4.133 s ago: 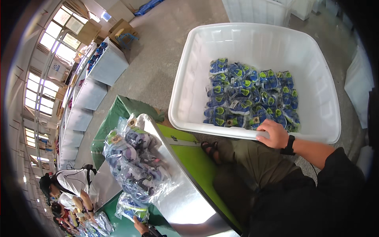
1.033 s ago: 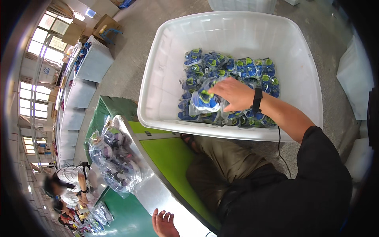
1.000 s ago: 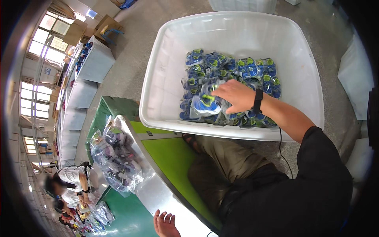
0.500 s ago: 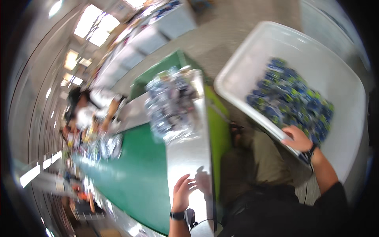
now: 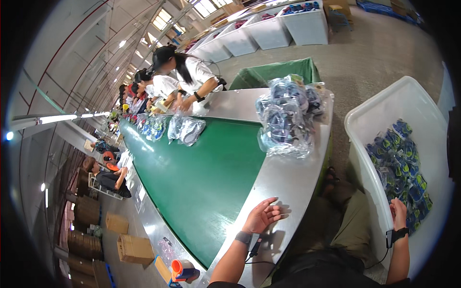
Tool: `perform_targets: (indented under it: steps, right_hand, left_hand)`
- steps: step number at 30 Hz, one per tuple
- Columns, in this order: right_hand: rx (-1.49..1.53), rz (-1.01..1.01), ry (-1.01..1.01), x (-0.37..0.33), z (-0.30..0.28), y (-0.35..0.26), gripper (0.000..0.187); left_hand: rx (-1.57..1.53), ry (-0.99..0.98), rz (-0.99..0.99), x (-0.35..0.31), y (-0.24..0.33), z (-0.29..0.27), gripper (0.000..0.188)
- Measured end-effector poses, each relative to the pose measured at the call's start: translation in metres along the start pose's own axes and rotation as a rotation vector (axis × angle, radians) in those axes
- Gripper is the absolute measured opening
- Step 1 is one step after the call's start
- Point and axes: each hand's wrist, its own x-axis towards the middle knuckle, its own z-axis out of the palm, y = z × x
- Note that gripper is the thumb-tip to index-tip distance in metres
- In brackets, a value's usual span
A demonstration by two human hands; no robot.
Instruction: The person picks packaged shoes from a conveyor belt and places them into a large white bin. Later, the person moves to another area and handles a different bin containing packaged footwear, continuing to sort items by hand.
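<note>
My left hand [image 5: 263,216] hovers palm-inward over the metal border [image 5: 283,182] of the work table, fingers apart and loosely bent, holding nothing. My right hand [image 5: 398,214] is at the near left rim of a large white plastic bin [image 5: 367,163], its fingers loosely curled; whether they touch the rim is hard to see. Inside the bin lies a layer of blue and bright green shoes [image 5: 401,165], which seem to be in clear wrap. Beyond my left hand, a pile of clear plastic bags with grey-blue shoes [image 5: 287,115] stands on the table corner.
A green conveyor belt [image 5: 201,168] runs away to the far left, carrying more bagged shoes [image 5: 186,129]. Co-workers [image 5: 192,77] line its far side. A green-covered container [image 5: 276,72] stands behind the corner. White bins [image 5: 305,26] are at the back; an orange cup [image 5: 181,269] sits near left.
The view has swung so that the bin sits farther right and the belt shows more fully. My right hand stays by the bin's rim; my left hand remains over the metal border.
</note>
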Motion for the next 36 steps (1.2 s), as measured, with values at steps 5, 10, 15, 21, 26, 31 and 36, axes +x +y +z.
perform_targets:
  steps: [5, 10, 15, 21, 26, 31, 36]
  right_hand:
    - [0.022, 0.011, -0.004, 0.008, -0.006, 0.007, 0.030]
    - [0.032, 0.007, 0.003, 0.013, -0.014, 0.015, 0.031]
    - [-0.021, 0.013, 0.004, 0.012, -0.014, 0.014, 0.033]
    - [-0.010, 0.002, 0.019, 0.010, -0.013, 0.013, 0.036]
    - [0.019, -0.002, -0.009, 0.013, -0.015, 0.015, 0.027]
    - [0.049, -0.004, -0.012, 0.013, -0.014, 0.014, 0.022]
    - [0.027, -0.016, -0.024, 0.013, -0.012, 0.013, 0.029]
  left_hand:
    - [-0.033, -0.040, -0.015, 0.000, 0.001, 0.001, 0.046]
    - [-0.041, -0.054, -0.026, -0.001, 0.002, 0.002, 0.046]
    - [-0.035, -0.051, -0.034, -0.001, 0.002, 0.000, 0.047]
    - [-0.075, -0.103, -0.047, 0.003, 0.002, -0.009, 0.044]
    - [-0.062, -0.086, -0.043, 0.004, 0.000, -0.011, 0.048]
    - [-0.085, -0.095, -0.039, 0.003, 0.000, -0.010, 0.044]
    - [-0.089, -0.100, -0.029, 0.002, 0.001, -0.009, 0.042]
